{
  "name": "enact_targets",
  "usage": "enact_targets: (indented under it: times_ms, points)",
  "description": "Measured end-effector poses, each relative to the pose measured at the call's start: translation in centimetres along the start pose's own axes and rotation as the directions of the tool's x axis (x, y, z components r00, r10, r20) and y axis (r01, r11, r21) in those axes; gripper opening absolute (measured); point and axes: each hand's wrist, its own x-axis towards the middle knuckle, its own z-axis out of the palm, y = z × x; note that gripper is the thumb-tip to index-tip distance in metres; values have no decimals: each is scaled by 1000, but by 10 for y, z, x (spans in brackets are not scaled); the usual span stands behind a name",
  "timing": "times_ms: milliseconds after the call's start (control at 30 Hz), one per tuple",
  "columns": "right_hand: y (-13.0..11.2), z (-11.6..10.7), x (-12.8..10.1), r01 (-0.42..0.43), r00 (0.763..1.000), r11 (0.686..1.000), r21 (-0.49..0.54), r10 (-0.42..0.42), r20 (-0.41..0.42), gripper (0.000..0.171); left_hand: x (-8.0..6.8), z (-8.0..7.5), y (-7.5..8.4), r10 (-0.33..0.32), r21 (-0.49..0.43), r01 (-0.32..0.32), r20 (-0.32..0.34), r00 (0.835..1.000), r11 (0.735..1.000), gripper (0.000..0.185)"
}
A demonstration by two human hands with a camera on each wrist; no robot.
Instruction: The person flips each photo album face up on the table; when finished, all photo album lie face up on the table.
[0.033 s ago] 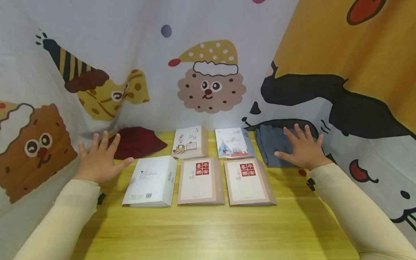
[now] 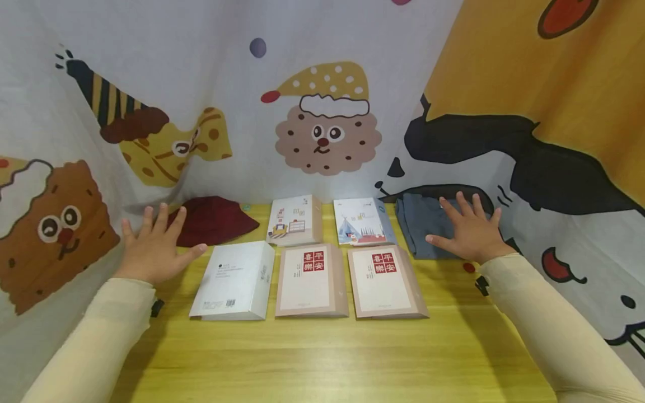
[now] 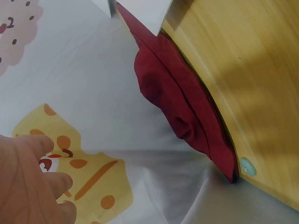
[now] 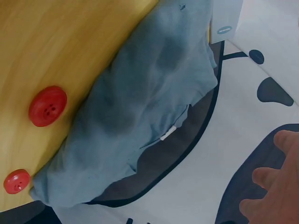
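While both hands hover with fingers point(image 2: 162, 215) spread wide, five books point(image 2: 311, 280), two cloths point(image 2: 214, 220) lie below.

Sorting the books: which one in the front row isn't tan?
The white book with a barcode, leftmost in front, nearest the left hand; both others are tan with red labels.

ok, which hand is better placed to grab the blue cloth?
Right. The right hand hovers spread over the folded blue cloth at the table's back right. The left hand is across the table by the red cloth, with books between.
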Motion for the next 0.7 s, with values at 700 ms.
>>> enact_targets:
  times_ms: [700]
  points:
    - [-20, 2, 3, 34, 999, 941, 336, -21, -42, 115, 8, 17, 17, 83, -200, -74, 39, 996, 977, 104]
